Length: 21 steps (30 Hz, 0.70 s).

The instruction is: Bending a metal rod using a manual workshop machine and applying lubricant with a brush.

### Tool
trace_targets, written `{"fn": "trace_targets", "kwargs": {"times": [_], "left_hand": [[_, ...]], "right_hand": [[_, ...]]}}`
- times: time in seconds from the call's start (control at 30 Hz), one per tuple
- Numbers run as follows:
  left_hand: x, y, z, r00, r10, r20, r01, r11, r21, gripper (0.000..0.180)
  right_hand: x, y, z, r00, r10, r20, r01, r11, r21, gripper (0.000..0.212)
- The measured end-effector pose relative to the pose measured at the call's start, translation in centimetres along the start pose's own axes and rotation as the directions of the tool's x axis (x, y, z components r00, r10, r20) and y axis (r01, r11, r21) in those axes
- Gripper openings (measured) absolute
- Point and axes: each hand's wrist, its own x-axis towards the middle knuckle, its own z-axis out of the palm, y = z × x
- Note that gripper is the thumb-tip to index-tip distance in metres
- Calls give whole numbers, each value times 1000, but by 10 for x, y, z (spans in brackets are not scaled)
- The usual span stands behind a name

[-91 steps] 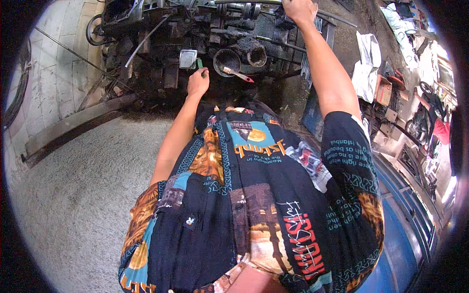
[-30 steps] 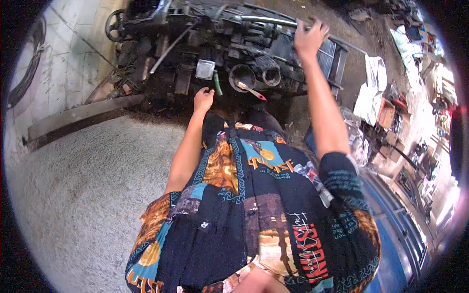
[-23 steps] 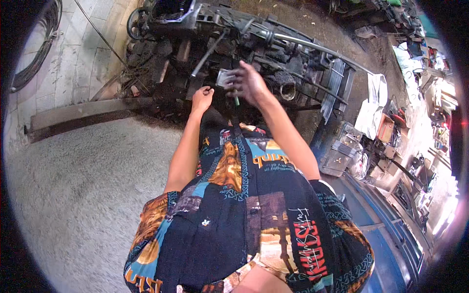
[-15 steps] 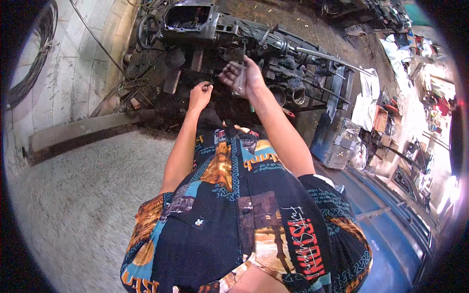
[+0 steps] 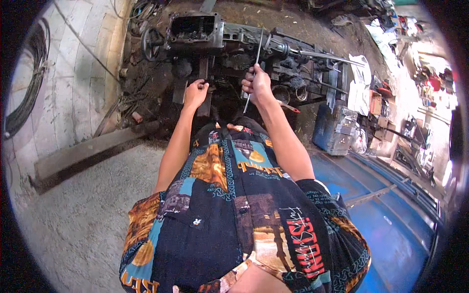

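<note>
two hands at a greasy gearbox (image 5: 205, 31): right hand (image 5: 256, 83) clenched round a thin metal rod (image 5: 254, 68), left hand (image 5: 195, 93) fisted, contents unclear

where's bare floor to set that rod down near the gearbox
Bare concrete floor on the person's left, bordered by the wooden beam and the tiled wall. Crowded: around the gearbox, where the right hand holds the thin metal rod, and the right side with crates and rags.

Gearbox housing (image 5: 195, 31) sits ahead, shaft (image 5: 327, 57) running off its right side – left hand (image 5: 195, 93) just below it, right hand (image 5: 256, 83) beside, gripping thin rod (image 5: 254, 63); metal crate (image 5: 337, 129) further right, beam (image 5: 93, 151) on floor left.
</note>
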Motion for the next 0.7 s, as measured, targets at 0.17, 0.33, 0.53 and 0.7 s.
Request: {"fn": "trace_targets", "kwargs": {"times": [0.17, 0.33, 0.53, 0.7], "left_hand": [[-9, -17, -6, 1000, -6, -27, 6, 1000, 15, 43], [22, -60, -11, 995, -69, -76, 76, 993, 95, 46], [74, -39, -5, 991, -85, -105, 121, 905, 408, 60], [95, -36, 28, 981, -193, 6, 166, 858, 486, 67]], "right_hand": [[-5, 17, 6, 997, -74, 22, 76, 990, -115, 31], [13, 32, 3, 991, -40, 124, 57, 989, -139, 32], [-6, 29, 8, 998, -18, -60, -2, 952, -307, 28], [15, 30, 7, 997, 6, -75, -33, 935, -354, 27]]}}
